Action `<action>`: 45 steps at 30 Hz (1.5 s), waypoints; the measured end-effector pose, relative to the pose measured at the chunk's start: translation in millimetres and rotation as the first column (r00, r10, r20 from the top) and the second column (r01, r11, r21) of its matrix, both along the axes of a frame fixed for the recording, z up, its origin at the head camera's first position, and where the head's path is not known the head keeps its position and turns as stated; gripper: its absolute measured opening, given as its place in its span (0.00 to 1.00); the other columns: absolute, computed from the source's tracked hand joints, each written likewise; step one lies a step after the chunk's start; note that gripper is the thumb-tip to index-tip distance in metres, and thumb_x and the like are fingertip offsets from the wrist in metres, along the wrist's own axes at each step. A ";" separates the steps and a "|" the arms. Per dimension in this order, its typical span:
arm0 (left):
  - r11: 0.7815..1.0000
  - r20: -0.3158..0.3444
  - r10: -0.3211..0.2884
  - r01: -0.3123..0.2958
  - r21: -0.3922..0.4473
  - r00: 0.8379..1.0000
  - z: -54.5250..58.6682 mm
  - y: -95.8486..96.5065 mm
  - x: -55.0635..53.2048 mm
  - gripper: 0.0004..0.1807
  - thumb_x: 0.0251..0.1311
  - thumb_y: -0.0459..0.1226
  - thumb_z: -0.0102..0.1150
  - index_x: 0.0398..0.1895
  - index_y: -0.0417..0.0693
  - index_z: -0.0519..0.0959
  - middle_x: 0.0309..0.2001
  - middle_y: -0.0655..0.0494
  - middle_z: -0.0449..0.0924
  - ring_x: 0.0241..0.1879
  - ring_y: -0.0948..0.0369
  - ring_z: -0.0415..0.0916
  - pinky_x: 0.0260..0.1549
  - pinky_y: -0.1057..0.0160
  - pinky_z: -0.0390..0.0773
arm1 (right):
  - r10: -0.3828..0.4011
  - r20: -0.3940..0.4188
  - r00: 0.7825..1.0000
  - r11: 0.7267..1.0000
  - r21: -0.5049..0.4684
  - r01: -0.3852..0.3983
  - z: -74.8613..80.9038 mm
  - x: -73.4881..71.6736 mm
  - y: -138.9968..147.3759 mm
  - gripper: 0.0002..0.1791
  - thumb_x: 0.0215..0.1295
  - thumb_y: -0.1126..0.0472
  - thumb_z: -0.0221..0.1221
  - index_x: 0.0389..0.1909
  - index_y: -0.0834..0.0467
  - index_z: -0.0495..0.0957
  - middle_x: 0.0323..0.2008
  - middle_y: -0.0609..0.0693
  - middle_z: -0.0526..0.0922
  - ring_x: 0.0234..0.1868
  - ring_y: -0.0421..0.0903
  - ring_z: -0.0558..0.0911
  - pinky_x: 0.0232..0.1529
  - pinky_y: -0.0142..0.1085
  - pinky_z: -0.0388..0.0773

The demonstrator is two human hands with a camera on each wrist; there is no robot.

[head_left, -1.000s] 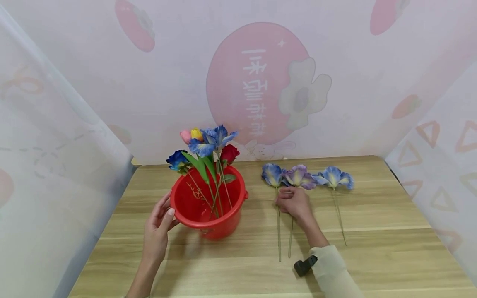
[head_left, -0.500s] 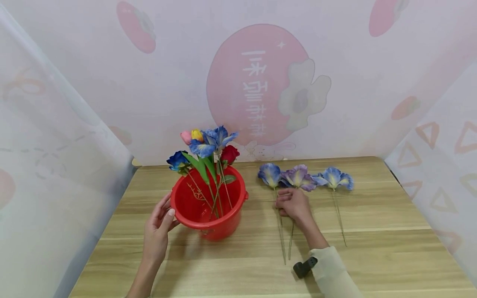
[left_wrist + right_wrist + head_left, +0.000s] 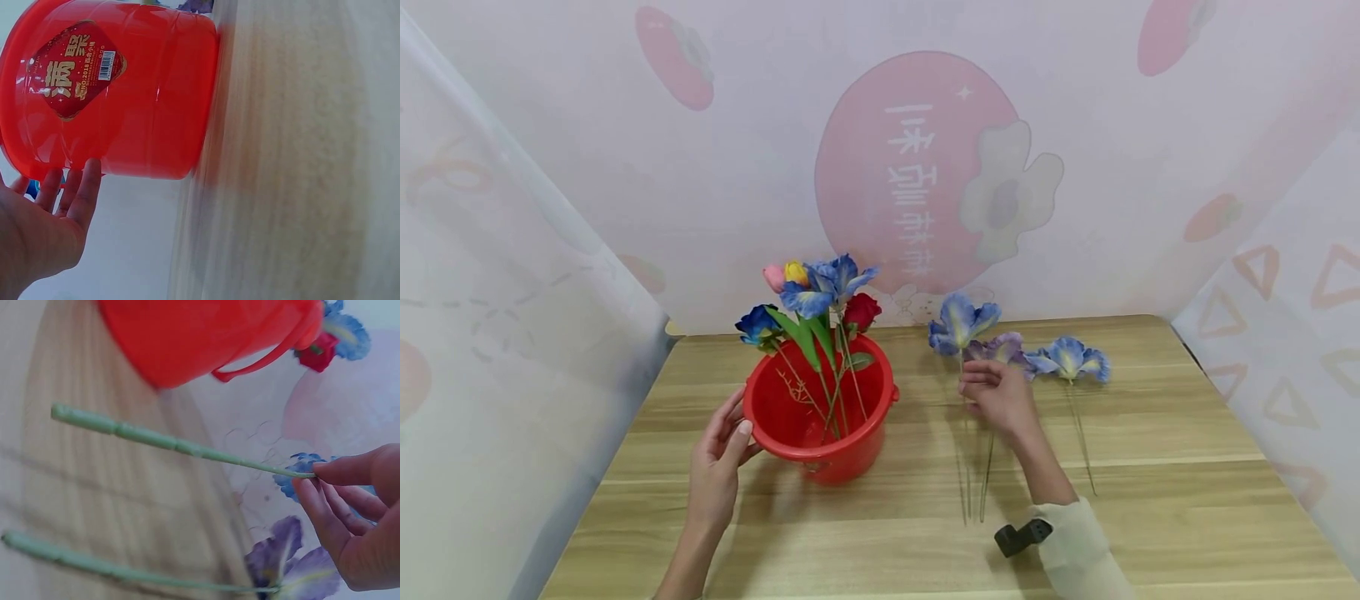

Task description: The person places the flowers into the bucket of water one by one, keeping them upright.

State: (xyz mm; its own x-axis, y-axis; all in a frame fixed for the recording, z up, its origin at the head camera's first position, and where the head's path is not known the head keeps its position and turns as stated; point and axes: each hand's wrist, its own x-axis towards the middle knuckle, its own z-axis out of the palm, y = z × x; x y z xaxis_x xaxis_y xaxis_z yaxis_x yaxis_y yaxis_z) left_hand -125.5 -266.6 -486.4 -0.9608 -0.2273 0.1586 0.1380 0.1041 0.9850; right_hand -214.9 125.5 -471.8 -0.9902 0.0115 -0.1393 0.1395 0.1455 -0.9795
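My right hand [image 3: 1003,404] pinches the thin green stem [image 3: 150,436] of a blue artificial iris [image 3: 958,323], thumb against fingertips. The stem's lower end hangs above the table in the right wrist view. Beneath that hand lies a purple iris [image 3: 1009,347], partly covered by it. A red bucket [image 3: 850,468] stands to the left. Against its left side rests my left hand [image 3: 713,471], fingers fairly straight on the outer wall in the left wrist view. Inside the bucket lean a blue iris [image 3: 842,279], a red rose [image 3: 862,310], a blue rose [image 3: 758,323] and tulips [image 3: 795,271].
Another blue iris [image 3: 1070,358] lies on the wooden table [image 3: 1180,467] right of the purple one. A printed backdrop [image 3: 737,167] rises behind the table's far edge. A black device [image 3: 1022,537] is strapped at the right sleeve [image 3: 1078,542].
My right hand has lifted the leftmost blue iris off the table; its head has risen and shifted slightly right. The left hand and bucket stay in place.
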 end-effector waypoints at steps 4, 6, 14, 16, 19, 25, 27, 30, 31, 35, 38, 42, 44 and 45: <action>1.000 0.003 -0.002 0.002 0.009 1.000 -0.4 -0.2 0.2 0.27 0.83 0.40 0.53 0.81 0.53 0.68 0.71 0.56 0.78 0.61 0.66 0.84 0.49 0.68 0.89 | -0.001 -0.041 0.999 1.000 -0.030 0.000 12.4 3.7 -0.5 0.20 0.72 0.68 0.67 0.63 0.63 0.82 0.54 0.60 0.87 0.48 0.44 0.90 0.43 0.36 0.92; 1.000 0.001 -0.006 0.006 0.010 1.000 -0.4 -0.3 0.1 0.27 0.83 0.40 0.53 0.81 0.53 0.68 0.71 0.56 0.78 0.61 0.66 0.84 0.49 0.68 0.89 | -0.003 -0.077 0.997 0.999 -0.032 0.001 19.6 5.2 -1.8 0.20 0.72 0.68 0.67 0.63 0.63 0.82 0.53 0.60 0.88 0.47 0.44 0.91 0.42 0.35 0.92; 1.000 -0.002 -0.007 0.007 0.011 1.000 0.3 -1.3 -0.6 0.27 0.83 0.39 0.53 0.81 0.52 0.68 0.69 0.60 0.79 0.60 0.67 0.85 0.49 0.68 0.89 | -0.010 -0.189 0.982 0.999 -0.050 0.001 56.5 3.9 -11.8 0.19 0.71 0.69 0.68 0.61 0.63 0.84 0.53 0.63 0.87 0.44 0.41 0.90 0.42 0.33 0.91; 1.000 -0.005 -0.010 0.010 0.013 1.000 0.9 -1.3 -0.8 0.27 0.82 0.39 0.53 0.81 0.51 0.68 0.68 0.61 0.79 0.59 0.67 0.84 0.48 0.68 0.89 | -0.008 -0.200 0.980 0.998 -0.062 -0.005 66.7 2.4 -15.1 0.19 0.71 0.69 0.68 0.62 0.62 0.84 0.54 0.63 0.86 0.45 0.43 0.91 0.42 0.33 0.91; 1.000 -0.012 -0.016 0.016 0.015 1.000 2.0 -0.8 -1.1 0.27 0.82 0.39 0.54 0.81 0.51 0.68 0.67 0.61 0.79 0.59 0.68 0.84 0.48 0.69 0.89 | -0.002 -0.228 0.974 0.997 -0.076 -0.016 82.0 0.8 -21.2 0.18 0.71 0.69 0.68 0.60 0.61 0.84 0.53 0.63 0.86 0.45 0.43 0.91 0.41 0.34 0.91; 1.000 -0.039 -0.010 0.010 0.000 0.999 2.3 -0.5 -1.0 0.26 0.82 0.38 0.53 0.80 0.50 0.69 0.69 0.57 0.79 0.60 0.66 0.84 0.49 0.70 0.89 | 0.031 -0.322 0.946 0.996 -0.066 -0.055 106.7 -0.2 -37.9 0.16 0.71 0.69 0.68 0.58 0.61 0.86 0.51 0.63 0.87 0.40 0.40 0.90 0.39 0.34 0.91; 1.000 -0.046 -0.006 0.006 -0.007 0.999 1.7 -0.9 -1.3 0.26 0.82 0.38 0.53 0.80 0.50 0.70 0.70 0.54 0.79 0.61 0.65 0.84 0.49 0.69 0.89 | 0.045 -0.360 0.932 0.996 -0.054 -0.069 114.0 -0.8 -44.4 0.16 0.71 0.69 0.68 0.58 0.62 0.86 0.50 0.64 0.88 0.39 0.39 0.89 0.38 0.33 0.91; 1.000 -0.048 -0.006 0.005 -0.005 0.999 1.1 -1.0 -1.9 0.26 0.83 0.37 0.52 0.80 0.50 0.70 0.70 0.53 0.79 0.61 0.64 0.84 0.49 0.69 0.89 | 0.059 -0.400 0.915 0.996 -0.044 -0.083 123.7 -2.4 -54.1 0.15 0.70 0.69 0.68 0.57 0.62 0.87 0.50 0.65 0.88 0.38 0.40 0.89 0.37 0.33 0.91; 1.000 -0.047 -0.005 0.005 -0.004 0.999 1.2 -1.1 -2.0 0.26 0.83 0.37 0.52 0.80 0.50 0.70 0.71 0.53 0.79 0.61 0.64 0.84 0.49 0.69 0.89 | 0.062 -0.408 0.911 0.995 -0.043 -0.087 127.0 -3.0 -57.5 0.15 0.70 0.69 0.68 0.57 0.62 0.87 0.49 0.65 0.89 0.38 0.40 0.89 0.37 0.34 0.91; 1.000 -0.038 -0.008 0.008 -0.004 0.999 2.3 -0.4 -1.6 0.26 0.82 0.37 0.53 0.80 0.49 0.69 0.70 0.55 0.79 0.61 0.66 0.84 0.49 0.69 0.89 | 0.070 -0.426 0.902 0.994 -0.048 -0.100 138.6 -5.2 -70.4 0.16 0.70 0.69 0.68 0.57 0.61 0.87 0.49 0.63 0.89 0.39 0.44 0.90 0.39 0.37 0.92; 1.000 -0.037 -0.011 0.011 -0.002 0.999 3.2 0.2 -1.0 0.27 0.82 0.37 0.54 0.80 0.49 0.69 0.69 0.56 0.79 0.61 0.67 0.84 0.49 0.69 0.89 | 0.080 -0.441 0.894 0.993 -0.044 -0.111 146.1 -6.8 -80.2 0.16 0.70 0.69 0.68 0.57 0.61 0.87 0.49 0.63 0.89 0.42 0.49 0.90 0.41 0.41 0.93; 1.000 -0.049 -0.017 0.017 0.008 0.999 3.7 0.3 -0.6 0.27 0.81 0.36 0.54 0.80 0.47 0.69 0.68 0.56 0.79 0.61 0.65 0.84 0.48 0.69 0.89 | 0.100 -0.466 0.879 0.991 -0.030 -0.128 153.7 -8.3 -94.0 0.16 0.70 0.69 0.68 0.57 0.62 0.87 0.48 0.61 0.89 0.44 0.55 0.91 0.44 0.48 0.93; 1.000 -0.053 -0.018 0.019 0.014 0.998 3.4 0.4 -0.7 0.27 0.81 0.36 0.54 0.80 0.47 0.69 0.68 0.57 0.80 0.60 0.64 0.84 0.48 0.69 0.89 | 0.107 -0.482 0.870 0.990 -0.028 -0.137 156.5 -8.8 -100.9 0.16 0.70 0.68 0.68 0.57 0.63 0.87 0.47 0.60 0.90 0.44 0.57 0.91 0.43 0.49 0.93; 1.000 -0.052 -0.018 0.019 0.017 0.998 3.3 0.4 -0.8 0.27 0.81 0.36 0.54 0.80 0.47 0.69 0.68 0.57 0.80 0.61 0.64 0.84 0.48 0.69 0.89 | 0.111 -0.488 0.866 0.990 -0.026 -0.142 157.4 -8.9 -104.6 0.16 0.70 0.68 0.68 0.57 0.62 0.87 0.47 0.59 0.90 0.43 0.57 0.91 0.42 0.48 0.92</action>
